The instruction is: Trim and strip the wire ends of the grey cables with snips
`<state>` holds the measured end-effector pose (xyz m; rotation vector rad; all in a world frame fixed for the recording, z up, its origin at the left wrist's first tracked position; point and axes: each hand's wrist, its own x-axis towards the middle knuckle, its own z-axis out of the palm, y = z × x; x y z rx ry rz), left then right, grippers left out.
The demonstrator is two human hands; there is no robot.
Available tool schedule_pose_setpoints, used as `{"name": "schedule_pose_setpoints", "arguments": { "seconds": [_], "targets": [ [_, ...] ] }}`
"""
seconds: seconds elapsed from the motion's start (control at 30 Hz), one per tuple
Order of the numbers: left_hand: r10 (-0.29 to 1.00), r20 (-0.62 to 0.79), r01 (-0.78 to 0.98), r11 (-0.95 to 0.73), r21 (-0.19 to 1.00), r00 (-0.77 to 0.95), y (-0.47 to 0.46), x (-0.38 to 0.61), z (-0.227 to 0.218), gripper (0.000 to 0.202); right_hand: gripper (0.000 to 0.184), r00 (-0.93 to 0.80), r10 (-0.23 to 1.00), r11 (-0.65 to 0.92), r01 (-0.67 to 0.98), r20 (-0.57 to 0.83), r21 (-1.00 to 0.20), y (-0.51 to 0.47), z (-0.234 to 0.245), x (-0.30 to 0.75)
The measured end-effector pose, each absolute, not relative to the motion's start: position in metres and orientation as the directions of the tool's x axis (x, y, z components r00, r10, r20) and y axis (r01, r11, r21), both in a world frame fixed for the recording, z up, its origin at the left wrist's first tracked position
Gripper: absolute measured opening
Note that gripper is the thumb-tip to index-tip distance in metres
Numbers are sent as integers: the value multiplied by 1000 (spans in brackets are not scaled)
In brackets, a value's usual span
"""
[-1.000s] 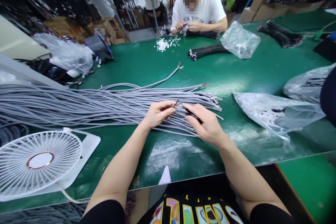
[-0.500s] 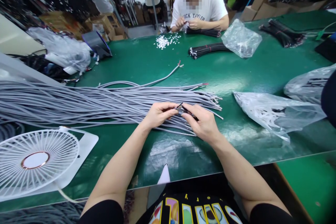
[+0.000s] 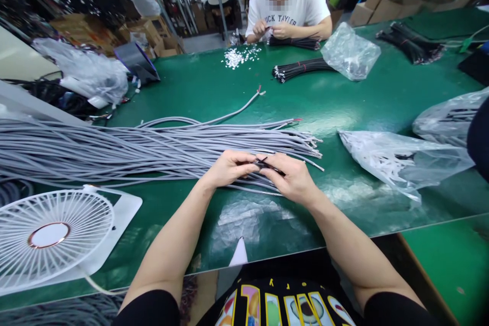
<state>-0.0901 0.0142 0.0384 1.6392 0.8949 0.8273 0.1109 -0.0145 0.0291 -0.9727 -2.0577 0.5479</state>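
Over the right end of a bundle of grey cables (image 3: 183, 145), my two hands meet fingertip to fingertip. Between them are thin black pieces (image 3: 262, 163), like short tubes or wire ends, too small to make out exactly. My left hand (image 3: 230, 168) pinches at their left side, thumb against fingers. My right hand (image 3: 292, 175) is closed round their right part, with a dark length running under its fingers. Stripped cable ends, some with red wires, lie just beyond my right hand.
A white fan (image 3: 57, 237) lies at the left front. Clear plastic bags (image 3: 405, 160) with white strips are at the right. Across the green table (image 3: 305, 104), a person in a white shirt (image 3: 288, 5) handles something small beside black cable bundles (image 3: 301, 68) and scattered white bits (image 3: 237, 57).
My fingertips have drawn closer together round the black pieces, and my right fingers lie flatter over them. The grey cables stay put; the view has shifted slightly.
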Motion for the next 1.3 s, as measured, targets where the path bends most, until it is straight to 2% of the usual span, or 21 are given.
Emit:
{"name": "schedule_pose_setpoints", "arguments": {
  "seconds": [0.1, 0.2, 0.3, 0.37, 0.43, 0.53, 0.7, 1.07, 1.17, 1.3],
  "targets": [
    [861, 33, 259, -189, 947, 508, 12, -98, 54, 30, 29, -379, 766, 643, 458, 519, -614, -17, 30, 109],
    [874, 216, 352, -386, 853, 434, 4, -101, 74, 33, 26, -358, 729, 680, 481, 584, -554, -20, 31, 107],
    [795, 422, 380, -588, 714, 436, -5, -95, 85, 26, 24, -388, 695, 708, 518, 606, -480, -23, 32, 105],
    [736, 468, 369, -661, 653, 489, -9, -89, 85, 17, 23, -419, 683, 716, 546, 598, -434, -25, 34, 104],
    [710, 485, 344, -685, 642, 510, -10, -85, 83, 10, 24, -435, 669, 724, 564, 602, -397, -26, 35, 103],
    [762, 460, 326, -624, 710, 456, -8, -82, 79, 11, 26, -440, 650, 739, 555, 619, -382, -26, 35, 103],
    [858, 356, 305, -475, 826, 370, -5, -83, 76, 18, 27, -440, 668, 732, 533, 600, -424, -24, 34, 104],
    [947, 203, 235, -262, 936, 248, 0, -83, 67, 14, 26, -461, 702, 708, 535, 543, -461, -24, 30, 105],
    [975, 173, 138, -191, 972, 137, 4, -85, 64, 15, 23, -471, 731, 682, 517, 494, -517, -17, 32, 111],
    [982, 174, 23, -176, 984, 73, 5, -81, 57, 13, 34, -300, 818, 574, 461, 490, -676, -10, 39, 113]
  ]
}}
